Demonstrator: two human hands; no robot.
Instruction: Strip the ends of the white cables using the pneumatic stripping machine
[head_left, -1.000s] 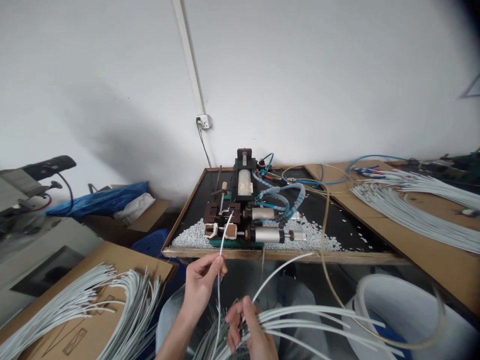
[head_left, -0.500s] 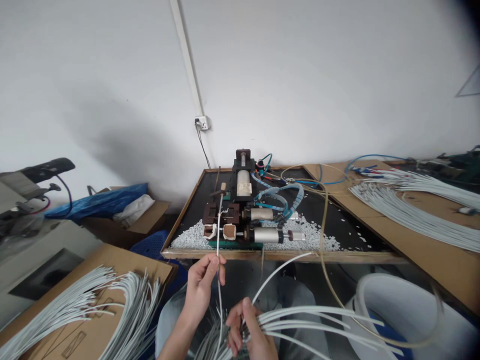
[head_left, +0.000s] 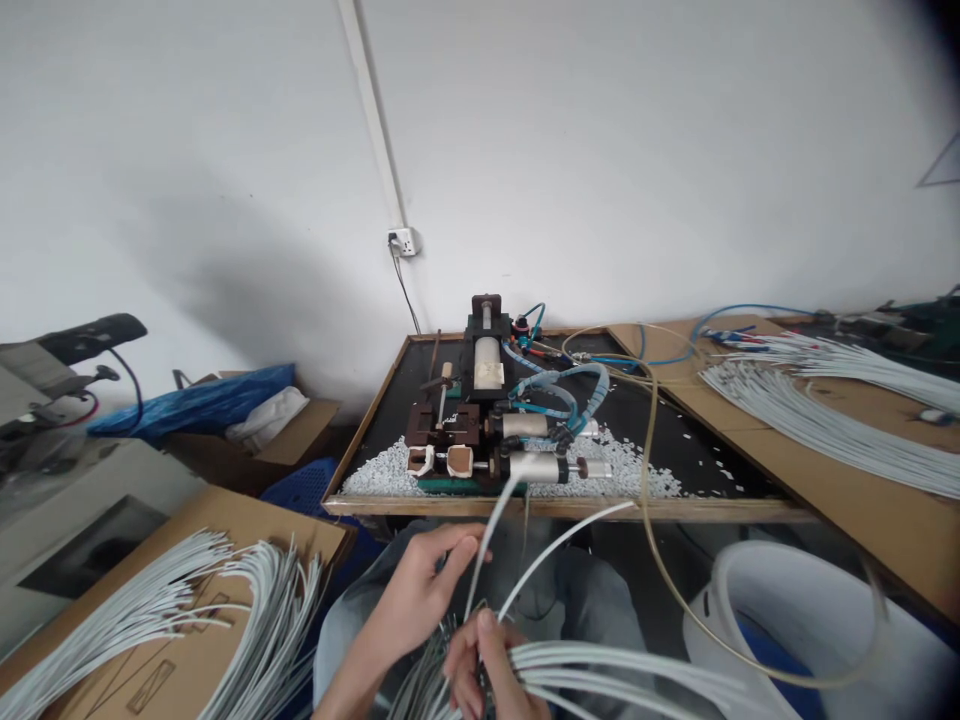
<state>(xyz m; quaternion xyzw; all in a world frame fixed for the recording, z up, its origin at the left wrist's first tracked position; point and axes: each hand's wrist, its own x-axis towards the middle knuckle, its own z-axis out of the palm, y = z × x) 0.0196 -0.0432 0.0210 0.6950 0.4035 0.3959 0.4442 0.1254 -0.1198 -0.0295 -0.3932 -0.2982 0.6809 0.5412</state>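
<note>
My left hand (head_left: 420,585) is in front of the machine, its thumb and fingers closed at a single white cable (head_left: 491,530), whose free end points up toward the silver cylinder. Below it, my right hand (head_left: 491,665) grips a bundle of white cables (head_left: 600,660) fanning out to the right. One more cable (head_left: 562,540) from that hand curves up toward the tray's front edge. Ahead stands a pneumatic machine (head_left: 487,370) with a brown jaw block (head_left: 461,425) and two padded pieces in front. No cable lies across its jaws.
White cut scraps (head_left: 382,475) cover part of the wood-edged black tray (head_left: 585,508). Cable bundles lie on cardboard at left (head_left: 262,600) and right (head_left: 817,420). A white bucket (head_left: 712,620) stands at lower right, with a yellowish hose (head_left: 649,460) looping past it.
The single cable has come out of the machine's jaws and swung right. My left hand has moved right and slightly down, toward my right hand, which stays on the bundle.
</note>
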